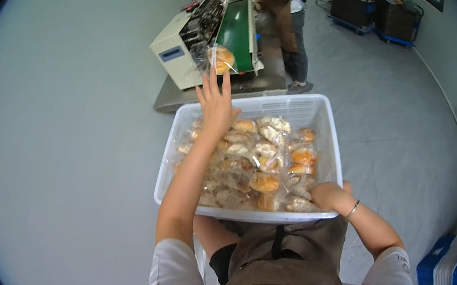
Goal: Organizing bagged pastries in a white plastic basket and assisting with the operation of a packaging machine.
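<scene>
My left hand is stretched forward over the far left of a white plastic basket, its fingers spread. Its fingertips are at the near edge of a bread bun in a clear bag; whether they touch the bag I cannot tell. That bun lies at the near end of a green conveyor belt. At the basket's near right corner, my right hand grips the side wall, with skin visible on both sides of the rim. Rows of bagged buns fill the basket, partly hidden by my left forearm.
Left of the belt stands a cream-coloured packaging machine on a metal table. A co-worker handles bagged items at the belt's far end. Wheeled dollies carry dark crates behind. Blue and white stacked crates stand at right.
</scene>
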The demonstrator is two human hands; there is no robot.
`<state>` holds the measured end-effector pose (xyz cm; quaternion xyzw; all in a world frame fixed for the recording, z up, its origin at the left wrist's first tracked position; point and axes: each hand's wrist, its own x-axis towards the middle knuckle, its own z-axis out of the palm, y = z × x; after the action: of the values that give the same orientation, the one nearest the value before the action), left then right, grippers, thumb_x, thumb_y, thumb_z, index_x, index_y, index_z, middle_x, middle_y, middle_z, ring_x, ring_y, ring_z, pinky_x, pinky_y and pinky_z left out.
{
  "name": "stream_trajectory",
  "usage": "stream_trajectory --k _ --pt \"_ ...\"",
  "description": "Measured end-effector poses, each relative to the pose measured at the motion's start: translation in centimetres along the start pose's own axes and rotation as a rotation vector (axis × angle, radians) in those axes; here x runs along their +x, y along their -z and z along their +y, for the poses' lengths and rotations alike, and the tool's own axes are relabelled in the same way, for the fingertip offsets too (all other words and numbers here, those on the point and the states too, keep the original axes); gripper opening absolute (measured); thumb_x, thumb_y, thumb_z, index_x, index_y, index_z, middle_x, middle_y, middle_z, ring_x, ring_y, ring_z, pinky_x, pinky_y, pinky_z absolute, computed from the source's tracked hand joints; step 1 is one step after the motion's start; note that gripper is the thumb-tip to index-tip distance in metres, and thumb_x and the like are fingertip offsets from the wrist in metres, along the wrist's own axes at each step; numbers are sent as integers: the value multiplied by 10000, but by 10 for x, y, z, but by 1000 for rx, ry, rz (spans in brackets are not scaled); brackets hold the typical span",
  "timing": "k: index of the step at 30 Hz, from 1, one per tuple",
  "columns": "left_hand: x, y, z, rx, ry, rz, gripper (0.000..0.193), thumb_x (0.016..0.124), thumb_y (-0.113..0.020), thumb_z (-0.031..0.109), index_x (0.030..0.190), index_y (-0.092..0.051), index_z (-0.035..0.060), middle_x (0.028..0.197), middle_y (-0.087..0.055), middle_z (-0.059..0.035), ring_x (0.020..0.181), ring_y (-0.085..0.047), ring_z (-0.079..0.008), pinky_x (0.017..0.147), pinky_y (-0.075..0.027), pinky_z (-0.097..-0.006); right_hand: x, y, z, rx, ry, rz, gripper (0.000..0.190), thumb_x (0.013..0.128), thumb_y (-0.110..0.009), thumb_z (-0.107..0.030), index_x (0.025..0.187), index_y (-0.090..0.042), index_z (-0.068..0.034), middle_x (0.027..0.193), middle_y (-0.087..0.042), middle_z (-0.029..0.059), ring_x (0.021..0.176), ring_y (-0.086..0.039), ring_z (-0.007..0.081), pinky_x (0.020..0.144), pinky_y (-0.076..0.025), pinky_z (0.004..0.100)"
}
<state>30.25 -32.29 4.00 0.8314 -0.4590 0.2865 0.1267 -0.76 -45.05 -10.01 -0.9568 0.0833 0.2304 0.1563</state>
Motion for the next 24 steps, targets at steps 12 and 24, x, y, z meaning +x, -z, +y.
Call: stream_trajectory --k 12,24 --pt "18 -72 -64 -382 90 72 519 748 -771 85 1223 -570 32 1348 -455 -278 1194 -498 -467 1027 -423 -470 -11 1 -2 67 118 175 589 883 -513 -46 1445 -460 -213 917 -673 189 856 -673 374 730 -519 472" --pt "6 -39 16 -180 -172 -3 192 932 -577 81 1111 -529 34 943 -662 -152 757 -671 -316 681 -532 -446 -10 -10 -4 26 126 243 599 849 -477 6 1431 -476 -138 839 -661 178 751 -668 354 647 -517 472"
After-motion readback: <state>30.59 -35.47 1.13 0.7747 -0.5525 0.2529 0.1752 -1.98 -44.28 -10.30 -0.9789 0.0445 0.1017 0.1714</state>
